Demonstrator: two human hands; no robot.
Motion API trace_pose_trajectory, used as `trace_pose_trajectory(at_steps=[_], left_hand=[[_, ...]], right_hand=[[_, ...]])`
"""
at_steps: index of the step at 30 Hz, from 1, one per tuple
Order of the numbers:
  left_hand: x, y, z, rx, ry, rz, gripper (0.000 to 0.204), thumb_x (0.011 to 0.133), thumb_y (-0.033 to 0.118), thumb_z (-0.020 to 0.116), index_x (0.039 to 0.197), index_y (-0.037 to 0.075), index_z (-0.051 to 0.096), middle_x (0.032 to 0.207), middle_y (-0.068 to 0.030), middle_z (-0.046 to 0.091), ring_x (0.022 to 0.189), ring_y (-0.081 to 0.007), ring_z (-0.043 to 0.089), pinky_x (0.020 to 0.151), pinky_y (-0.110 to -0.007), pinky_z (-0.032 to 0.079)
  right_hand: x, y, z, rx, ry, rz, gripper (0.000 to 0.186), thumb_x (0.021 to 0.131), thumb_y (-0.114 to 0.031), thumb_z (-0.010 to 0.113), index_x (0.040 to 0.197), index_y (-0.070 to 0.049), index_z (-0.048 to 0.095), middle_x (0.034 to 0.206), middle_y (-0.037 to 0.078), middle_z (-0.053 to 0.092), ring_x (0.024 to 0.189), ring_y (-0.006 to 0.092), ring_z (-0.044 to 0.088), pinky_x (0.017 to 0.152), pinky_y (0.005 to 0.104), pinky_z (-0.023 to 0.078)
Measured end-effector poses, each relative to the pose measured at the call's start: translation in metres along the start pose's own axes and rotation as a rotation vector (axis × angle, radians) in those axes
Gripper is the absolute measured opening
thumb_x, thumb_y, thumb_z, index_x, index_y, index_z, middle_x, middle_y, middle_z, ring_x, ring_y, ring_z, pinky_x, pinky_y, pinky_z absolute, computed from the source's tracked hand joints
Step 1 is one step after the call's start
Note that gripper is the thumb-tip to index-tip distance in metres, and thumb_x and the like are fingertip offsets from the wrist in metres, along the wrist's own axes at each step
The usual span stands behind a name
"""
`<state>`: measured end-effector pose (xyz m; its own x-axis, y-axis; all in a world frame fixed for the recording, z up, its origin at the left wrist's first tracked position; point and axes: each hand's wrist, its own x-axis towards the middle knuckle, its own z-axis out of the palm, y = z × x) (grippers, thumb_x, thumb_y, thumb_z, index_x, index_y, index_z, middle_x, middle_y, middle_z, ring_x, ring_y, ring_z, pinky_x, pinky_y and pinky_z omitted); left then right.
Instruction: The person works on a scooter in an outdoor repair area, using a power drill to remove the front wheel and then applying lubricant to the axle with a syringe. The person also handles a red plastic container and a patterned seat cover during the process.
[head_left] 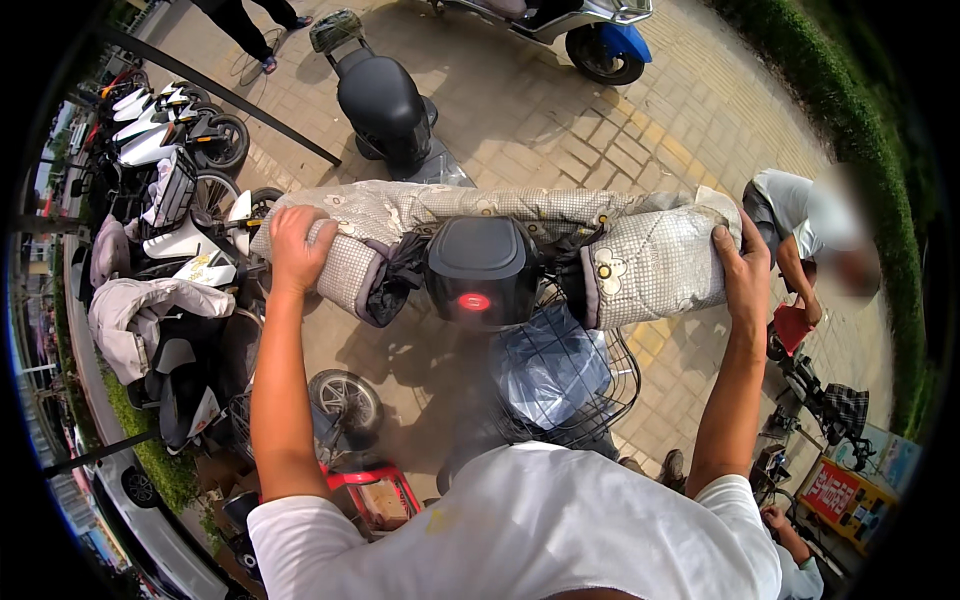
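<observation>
A pale checked, quilted handlebar cover stretches across the handlebar of an electric scooter, on both sides of its dark front housing with a small red badge. My left hand closes over the cover's left end, fingers curled and thumb bent. At the other end, my right hand grips the edge, thumb on top and the fingers partly hidden behind. Dark lining shows at the cover's inner cuffs. Below the housing hangs a black wire basket with a bluish plastic bag in it.
The scooter's black seat lies beyond the handlebar on brick paving. Parked scooters crowd the left, behind a dark pole. A bent-over person is at right; another stands far left. A red frame sits low by my left arm.
</observation>
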<state>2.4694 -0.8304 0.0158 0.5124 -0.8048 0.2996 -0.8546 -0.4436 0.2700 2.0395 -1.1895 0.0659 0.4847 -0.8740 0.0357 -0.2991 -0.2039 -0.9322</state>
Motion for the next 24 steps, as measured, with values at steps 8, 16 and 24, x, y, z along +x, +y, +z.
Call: trace_pose_trajectory(at_steps=[8, 16, 24], left_hand=[[-0.010, 0.007, -0.012, 0.110, 0.030, -0.072, 0.035, 0.082, 0.037, 0.059, 0.084, 0.003, 0.065, 0.087, -0.0118, 0.065, 0.089, -0.0306, 0.057, 0.088, -0.041, 0.036], [-0.041, 0.035, -0.044, 0.211, -0.080, -0.097, 0.050, 0.080, 0.051, 0.059, 0.086, 0.002, 0.065, 0.086, -0.0133, 0.064, 0.088, -0.0320, 0.058, 0.077, -0.041, 0.040], [-0.045, 0.086, -0.034, 0.285, -0.006, -0.207, 0.053, 0.083, 0.053, 0.053, 0.084, 0.002, 0.066, 0.080, -0.0185, 0.064, 0.081, -0.0352, 0.059, 0.073, -0.044, 0.043]], right_hand=[[0.121, 0.015, 0.030, -0.006, -0.177, -0.062, 0.053, 0.083, -0.032, 0.069, 0.119, 0.005, 0.057, 0.104, 0.016, 0.065, 0.091, 0.0205, 0.062, 0.081, 0.0294, 0.048], [0.117, 0.063, 0.083, -0.385, 0.427, -0.330, 0.074, 0.077, -0.046, 0.070, 0.127, 0.005, 0.047, 0.129, 0.025, 0.047, 0.122, 0.0359, 0.044, 0.101, 0.0423, 0.035], [-0.223, 0.164, 0.091, 0.322, 0.048, 0.891, 0.053, 0.079, -0.031, 0.073, 0.117, 0.000, 0.051, 0.105, 0.009, 0.057, 0.095, 0.0196, 0.054, 0.086, 0.0327, 0.044]])
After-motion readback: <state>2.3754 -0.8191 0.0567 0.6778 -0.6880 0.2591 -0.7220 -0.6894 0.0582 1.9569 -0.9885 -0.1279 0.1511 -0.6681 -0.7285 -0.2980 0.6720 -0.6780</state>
